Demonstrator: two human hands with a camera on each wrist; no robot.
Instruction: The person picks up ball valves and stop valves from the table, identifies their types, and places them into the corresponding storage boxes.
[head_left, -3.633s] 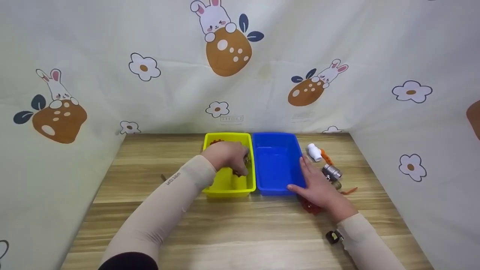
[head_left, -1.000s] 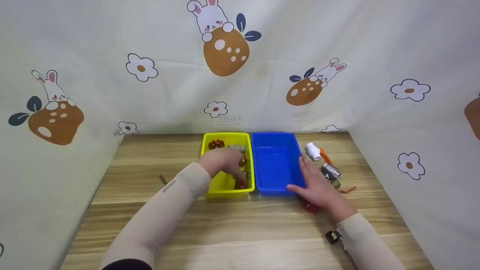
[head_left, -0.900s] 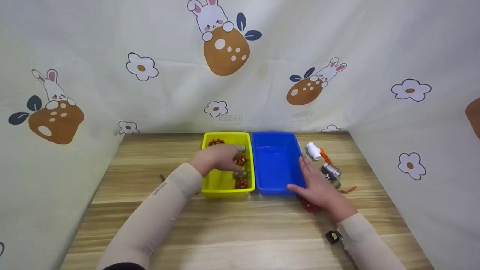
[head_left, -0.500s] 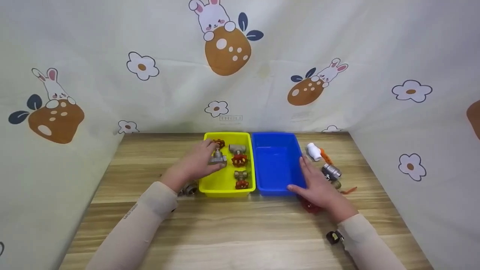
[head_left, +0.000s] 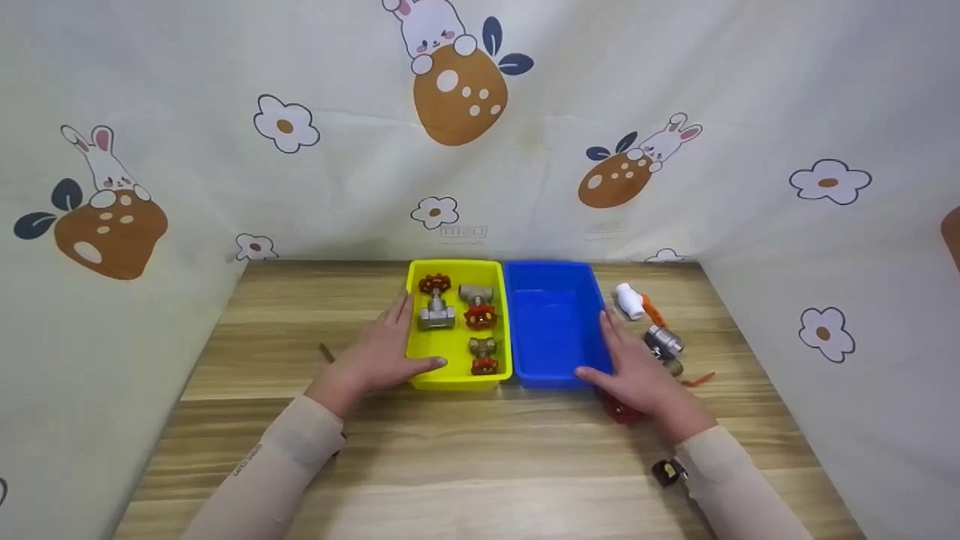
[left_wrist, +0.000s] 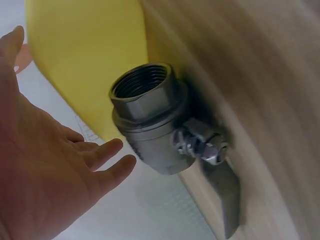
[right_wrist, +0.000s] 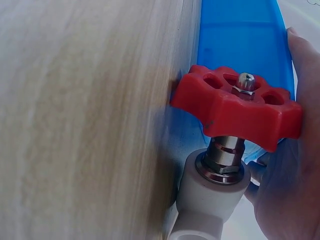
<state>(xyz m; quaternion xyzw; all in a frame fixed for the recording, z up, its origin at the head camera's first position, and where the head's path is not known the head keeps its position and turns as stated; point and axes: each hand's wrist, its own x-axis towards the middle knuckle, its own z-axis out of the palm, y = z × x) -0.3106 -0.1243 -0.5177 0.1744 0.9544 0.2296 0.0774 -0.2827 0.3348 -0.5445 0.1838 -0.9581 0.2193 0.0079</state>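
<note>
From the head view, a yellow bin (head_left: 454, 349) and a blue bin (head_left: 551, 337) stand side by side at the far middle of the wooden table (head_left: 480, 465), the blue one at three o'clock of the yellow. Inside the yellow bin lie three valves: a grey valve (head_left: 437, 315) at eleven o'clock, its dark red wheel pointing to twelve; a red-wheeled valve (head_left: 480, 316) at one o'clock, its wheel towards six; and a small brass valve (head_left: 484, 356) at four o'clock, wheel likewise towards six. The left hand (head_left: 382, 349) lies along the yellow bin's nine o'clock wall, fingers straight, thumb stretched over the rim at seven. The right hand (head_left: 637, 375) lies along the blue bin's three o'clock wall, fingers straight, thumb spread to the five o'clock corner. Outside that bin, at two o'clock, sits a white valve (head_left: 630, 301) with an orange handle (head_left: 655, 311), and at three a metal valve (head_left: 664, 341). In the left wrist view, a ball valve (left_wrist: 155, 125) fills the middle, threaded mouth towards eleven, lever (left_wrist: 225, 197) towards five; the left hand at eight o'clock does not grip it, though contact is unclear. In the right wrist view, a white-bodied valve (right_wrist: 212, 200) with a red wheel (right_wrist: 230, 112) stands just beside the right hand, which is at four o'clock; the blue bin is at one.
</note>
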